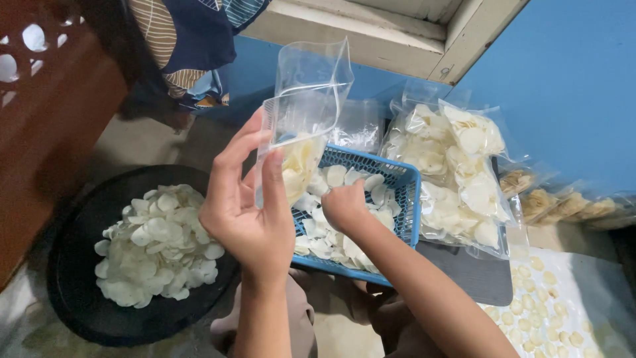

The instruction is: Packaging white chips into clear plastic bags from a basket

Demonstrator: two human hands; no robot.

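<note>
Left hand [248,212] is raised, fingers [232,156] pinched on the edge of a clear plastic bag [306,113], holding it upright with the mouth up; a few pale chips [301,162] sit in its bottom, just above the blue basket [407,192]. Right hand [343,207] is down inside the basket, fingers curled into the chips there; can't tell how much they grip. Basket's near rim touches the person's lap; its far rim butts against filled chip bags [457,172] stacked along the blue wall [570,86]. Black round tray [73,265] of chips sits left, clear of the basket, with open floor between. Loose chips on a sheet [550,311] at right.
</note>
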